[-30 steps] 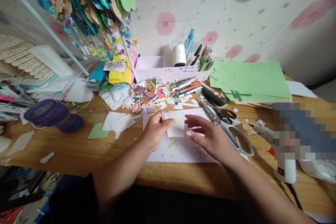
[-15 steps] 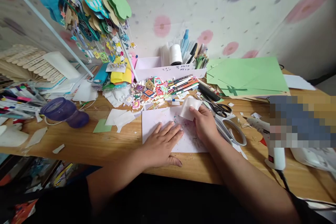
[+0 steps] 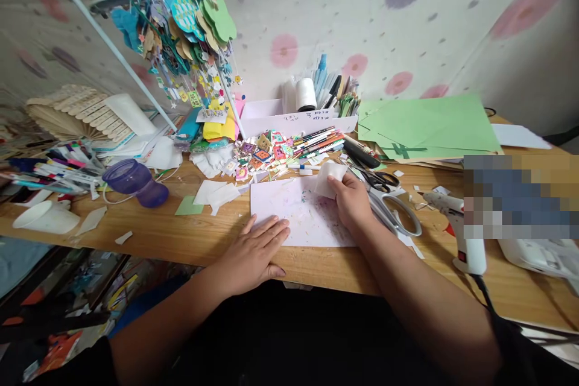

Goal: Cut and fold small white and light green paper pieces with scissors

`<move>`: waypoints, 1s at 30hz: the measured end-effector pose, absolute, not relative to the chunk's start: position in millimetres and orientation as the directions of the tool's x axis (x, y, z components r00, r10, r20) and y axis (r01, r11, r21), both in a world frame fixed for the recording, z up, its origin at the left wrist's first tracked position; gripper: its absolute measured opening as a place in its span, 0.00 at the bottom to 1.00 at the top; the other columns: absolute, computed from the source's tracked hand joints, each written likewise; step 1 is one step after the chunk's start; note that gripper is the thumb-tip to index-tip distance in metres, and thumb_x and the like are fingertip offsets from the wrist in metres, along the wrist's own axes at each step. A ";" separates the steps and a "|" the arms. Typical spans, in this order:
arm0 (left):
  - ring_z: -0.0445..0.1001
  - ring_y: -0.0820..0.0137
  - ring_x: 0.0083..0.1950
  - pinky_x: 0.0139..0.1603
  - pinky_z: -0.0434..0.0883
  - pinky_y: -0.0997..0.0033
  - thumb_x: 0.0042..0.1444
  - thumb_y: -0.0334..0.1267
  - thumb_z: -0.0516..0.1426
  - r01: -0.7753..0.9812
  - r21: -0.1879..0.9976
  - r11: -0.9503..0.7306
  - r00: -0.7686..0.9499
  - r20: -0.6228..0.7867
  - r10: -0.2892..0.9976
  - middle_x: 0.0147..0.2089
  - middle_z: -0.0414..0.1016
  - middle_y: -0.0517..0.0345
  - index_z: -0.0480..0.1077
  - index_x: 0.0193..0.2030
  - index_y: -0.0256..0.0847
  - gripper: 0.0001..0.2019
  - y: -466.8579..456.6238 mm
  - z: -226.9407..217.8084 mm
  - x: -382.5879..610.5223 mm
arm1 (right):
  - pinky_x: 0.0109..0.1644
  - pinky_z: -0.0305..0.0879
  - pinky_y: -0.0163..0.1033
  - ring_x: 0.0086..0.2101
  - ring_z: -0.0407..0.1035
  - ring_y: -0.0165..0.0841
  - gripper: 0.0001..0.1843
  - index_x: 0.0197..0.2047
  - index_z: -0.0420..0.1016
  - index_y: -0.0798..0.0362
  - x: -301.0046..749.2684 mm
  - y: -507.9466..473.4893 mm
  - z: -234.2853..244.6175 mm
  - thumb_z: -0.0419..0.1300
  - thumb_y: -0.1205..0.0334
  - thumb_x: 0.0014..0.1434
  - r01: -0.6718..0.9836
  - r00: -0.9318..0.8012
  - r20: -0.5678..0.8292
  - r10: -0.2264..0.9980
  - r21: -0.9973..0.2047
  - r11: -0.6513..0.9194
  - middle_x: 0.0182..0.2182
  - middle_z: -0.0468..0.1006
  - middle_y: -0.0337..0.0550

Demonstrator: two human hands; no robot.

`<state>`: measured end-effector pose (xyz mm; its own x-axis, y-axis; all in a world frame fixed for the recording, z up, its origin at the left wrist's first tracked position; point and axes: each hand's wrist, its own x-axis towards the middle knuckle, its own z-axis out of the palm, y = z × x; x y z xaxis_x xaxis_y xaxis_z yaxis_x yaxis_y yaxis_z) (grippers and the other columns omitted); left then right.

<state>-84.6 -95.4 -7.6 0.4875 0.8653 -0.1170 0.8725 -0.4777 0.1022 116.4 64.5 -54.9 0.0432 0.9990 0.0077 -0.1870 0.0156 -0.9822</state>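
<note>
A pale sheet of paper (image 3: 312,217), smudged with coloured specks, lies on the wooden table in front of me. My left hand (image 3: 257,247) rests flat across its lower left corner, fingers spread and holding nothing. Above the sheet's right half, my right hand (image 3: 353,196) pinches a small white piece of paper (image 3: 328,180) between thumb and fingers. Just right of that hand lie grey-handled scissors (image 3: 402,217) and black-handled scissors (image 3: 384,182).
Small painted tiles (image 3: 262,154) and pencils (image 3: 319,142) lie behind the sheet. A purple cup (image 3: 136,181) and paper scraps (image 3: 217,193) are on the left. On the right are a glue gun (image 3: 470,241) and green card (image 3: 434,123). Ornaments hang from a white stand (image 3: 104,36).
My left hand has slid left and down toward the sheet's corner, uncovering more of its middle. The right hand keeps the white piece in nearly the same place. The view has shifted slightly.
</note>
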 end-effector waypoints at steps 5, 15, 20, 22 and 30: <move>0.58 0.57 0.67 0.68 0.44 0.47 0.59 0.45 0.55 0.898 0.111 -0.425 0.425 0.032 0.905 0.66 0.60 0.50 0.56 0.65 0.44 0.28 -120.2 -10.8 -112.4 | 0.29 0.62 0.36 0.25 0.65 0.31 0.17 0.36 0.74 0.56 115.7 66.0 -55.4 0.62 0.53 0.47 -0.211 0.036 -0.006 0.999 -0.978 0.002 0.26 0.74 0.38; 0.70 0.63 0.43 0.44 0.69 0.63 0.58 0.30 0.51 0.907 0.089 -0.412 0.367 0.312 0.876 0.40 0.74 0.54 0.73 0.48 0.46 0.15 -57.8 -1.2 -66.9 | 0.30 0.61 0.38 0.26 0.65 0.33 0.15 0.35 0.76 0.55 113.2 65.2 -53.3 0.63 0.54 0.46 -0.234 0.023 -0.001 1.000 -0.972 0.005 0.26 0.75 0.39; 0.67 0.62 0.46 0.48 0.67 0.62 0.58 0.28 0.52 0.872 0.138 -0.471 0.452 0.148 0.880 0.44 0.73 0.55 0.74 0.45 0.45 0.13 -17.6 -12.9 -31.6 | 0.30 0.60 0.37 0.26 0.65 0.32 0.13 0.33 0.76 0.54 114.2 65.8 -52.8 0.63 0.54 0.46 -0.243 0.025 0.010 1.000 -0.970 0.016 0.26 0.75 0.38; 0.67 0.63 0.45 0.47 0.67 0.63 0.58 0.31 0.53 0.864 0.166 -0.476 0.462 0.117 0.879 0.41 0.73 0.55 0.74 0.41 0.42 0.09 -11.0 -14.0 -33.4 | 0.30 0.59 0.37 0.25 0.64 0.32 0.13 0.33 0.76 0.54 114.4 66.3 -52.7 0.63 0.55 0.46 -0.247 0.023 0.006 1.000 -0.969 0.012 0.25 0.74 0.38; 0.66 0.62 0.46 0.47 0.65 0.63 0.54 0.34 0.59 0.834 0.272 -0.480 0.493 0.023 0.870 0.41 0.71 0.58 0.71 0.35 0.43 0.02 4.5 -3.2 -39.8 | 0.29 0.59 0.37 0.26 0.64 0.33 0.14 0.34 0.75 0.54 112.7 66.6 -49.9 0.61 0.54 0.47 -0.202 0.018 0.003 1.000 -0.979 0.007 0.25 0.75 0.39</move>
<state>-39.8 4.5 -3.2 0.4932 0.8696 0.0235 0.8339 -0.4803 0.2718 112.7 66.6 -49.9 0.0178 0.9998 0.0030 -0.2017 0.0066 -0.9794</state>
